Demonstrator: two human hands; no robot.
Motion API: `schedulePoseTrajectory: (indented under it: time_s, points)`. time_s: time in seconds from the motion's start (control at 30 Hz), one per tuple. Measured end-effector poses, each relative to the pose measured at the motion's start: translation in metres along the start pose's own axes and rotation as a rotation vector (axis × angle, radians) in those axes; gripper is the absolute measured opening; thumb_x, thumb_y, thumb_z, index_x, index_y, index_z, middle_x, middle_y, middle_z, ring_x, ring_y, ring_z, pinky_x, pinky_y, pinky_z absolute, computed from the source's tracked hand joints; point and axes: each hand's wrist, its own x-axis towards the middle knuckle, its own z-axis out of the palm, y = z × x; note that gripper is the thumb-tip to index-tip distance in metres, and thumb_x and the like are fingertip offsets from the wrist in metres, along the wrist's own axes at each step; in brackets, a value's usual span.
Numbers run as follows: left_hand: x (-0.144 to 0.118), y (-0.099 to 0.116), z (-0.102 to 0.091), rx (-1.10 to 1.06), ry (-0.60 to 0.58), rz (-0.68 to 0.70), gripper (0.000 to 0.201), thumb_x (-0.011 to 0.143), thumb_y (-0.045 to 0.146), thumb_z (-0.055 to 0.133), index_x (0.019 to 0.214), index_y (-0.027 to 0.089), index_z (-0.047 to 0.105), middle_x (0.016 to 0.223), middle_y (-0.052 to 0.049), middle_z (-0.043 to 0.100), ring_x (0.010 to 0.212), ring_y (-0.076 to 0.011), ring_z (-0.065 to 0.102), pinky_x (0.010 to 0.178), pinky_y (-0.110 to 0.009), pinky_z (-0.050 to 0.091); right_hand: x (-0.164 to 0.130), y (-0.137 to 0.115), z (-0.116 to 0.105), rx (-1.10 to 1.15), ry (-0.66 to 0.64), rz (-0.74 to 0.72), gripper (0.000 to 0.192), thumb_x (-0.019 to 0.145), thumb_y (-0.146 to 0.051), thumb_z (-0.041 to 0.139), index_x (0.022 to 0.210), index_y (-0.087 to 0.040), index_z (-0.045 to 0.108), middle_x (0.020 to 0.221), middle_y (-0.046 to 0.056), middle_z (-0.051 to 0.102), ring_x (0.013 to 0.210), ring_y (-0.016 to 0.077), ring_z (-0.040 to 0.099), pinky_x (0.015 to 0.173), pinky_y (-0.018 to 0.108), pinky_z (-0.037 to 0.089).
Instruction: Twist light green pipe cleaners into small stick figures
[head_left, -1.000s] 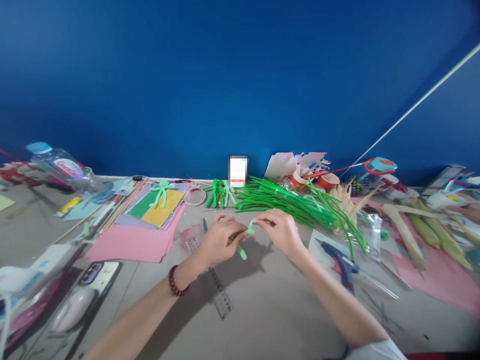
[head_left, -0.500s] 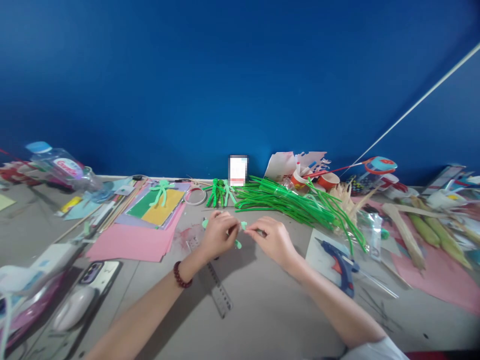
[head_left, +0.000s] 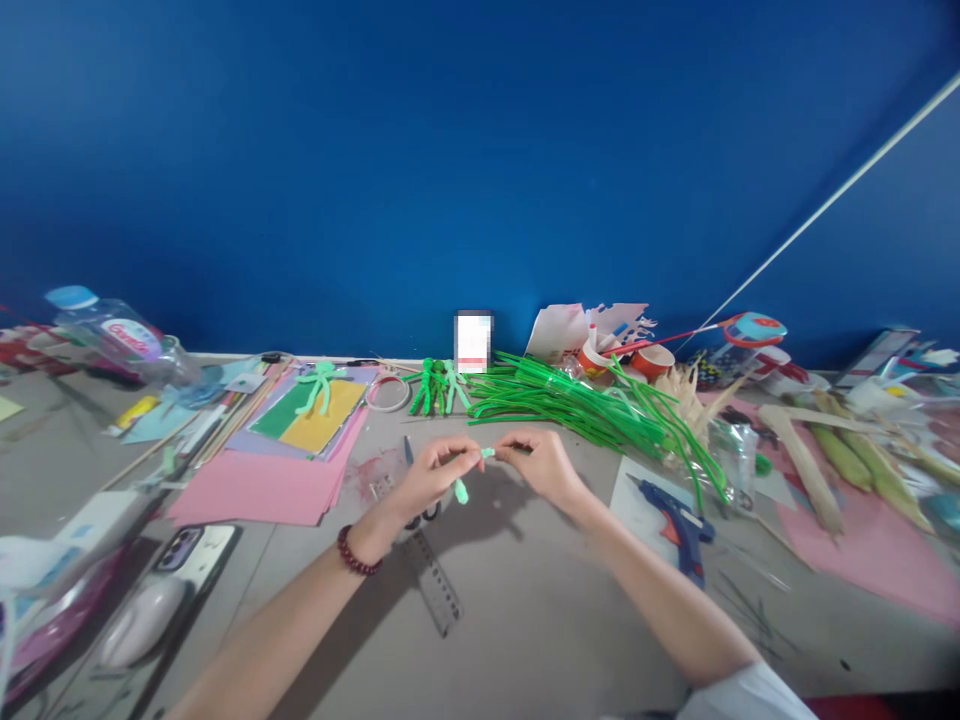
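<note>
Against a deep blue wall, above the cluttered grey tabletop (head_left: 525, 620) at frame centre, the left hand (head_left: 429, 475) and right hand (head_left: 541, 465) each pinch one short light-green pipe cleaner (head_left: 471, 470), its length running left-right between both grips.

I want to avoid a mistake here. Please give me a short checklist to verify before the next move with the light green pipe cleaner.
1. Left hand pinches light green pipe cleaner: ok.
2. Right hand grips its other end: ok.
3. Piece lifted off grey table: ok.
4. Scissors away from fingers: not ok, under left hand.
5. Glue gun apart from right hand: ok.
6. Twist tight: cannot tell.
</note>
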Motion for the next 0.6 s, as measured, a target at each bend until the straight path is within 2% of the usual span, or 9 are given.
schedulePoseTrajectory:
  time_s: [0.1, 0.17, 0.3, 0.43, 0.6]
  points:
    - [-0.001, 0.007, 0.001, 0.137, -0.096, 0.02, 0.029, 0.088, 0.032, 0.046, 0.068, 0.017, 0.061, 0.072, -0.002, 0.059, 0.062, -0.012, 0.052, 0.055, -0.024, 0.039, 0.002, 0.001, -0.007, 0.006, 0.01, -0.049, 0.011, 0.075, -0.019, 0.065, 0.066, -0.021, 0.072, 0.071, 0.002, 0.072, 0.068, 0.0169, 0.064, 0.066, 0.026, 0.048]
    - [0.0, 0.009, 0.001, 0.276, -0.139, 0.08, 0.027, 0.087, 0.027, 0.047, 0.066, 0.018, 0.061, 0.07, -0.002, 0.061, 0.067, -0.0131, 0.054, 0.064, -0.026, 0.042, 0.003, 0.0, -0.011, -0.056, 0.016, -0.119, 0.012, 0.076, -0.02, 0.066, 0.066, -0.023, 0.073, 0.071, 0.001, 0.073, 0.069, 0.0168, 0.062, 0.067, 0.027, 0.048]
    - [0.001, 0.01, 0.002, 0.592, -0.145, 0.214, 0.021, 0.083, 0.016, 0.048, 0.065, 0.018, 0.06, 0.063, 0.0, 0.062, 0.068, -0.0145, 0.055, 0.076, -0.032, 0.037, -0.001, -0.004, -0.015, -0.213, 0.025, -0.225, 0.014, 0.079, -0.02, 0.066, 0.068, -0.026, 0.073, 0.071, -0.001, 0.073, 0.07, 0.0172, 0.058, 0.066, 0.027, 0.046]
    - [0.001, 0.002, 0.002, 0.762, -0.003, 0.229, 0.02, 0.078, 0.011, 0.046, 0.069, 0.018, 0.061, 0.059, 0.0, 0.059, 0.061, -0.014, 0.052, 0.071, -0.032, 0.033, -0.008, -0.008, -0.01, -0.281, 0.055, -0.266, 0.01, 0.08, -0.022, 0.066, 0.073, -0.025, 0.073, 0.073, 0.0, 0.072, 0.073, 0.0168, 0.06, 0.069, 0.027, 0.045]
    - [0.001, -0.009, 0.003, 0.81, 0.266, 0.278, 0.022, 0.086, 0.019, 0.044, 0.07, 0.019, 0.06, 0.063, -0.001, 0.058, 0.067, -0.0154, 0.051, 0.068, -0.032, 0.03, -0.015, -0.011, 0.001, -0.271, 0.098, -0.232, 0.008, 0.081, -0.024, 0.064, 0.076, -0.024, 0.071, 0.074, 0.002, 0.071, 0.072, 0.0173, 0.062, 0.066, 0.027, 0.045]
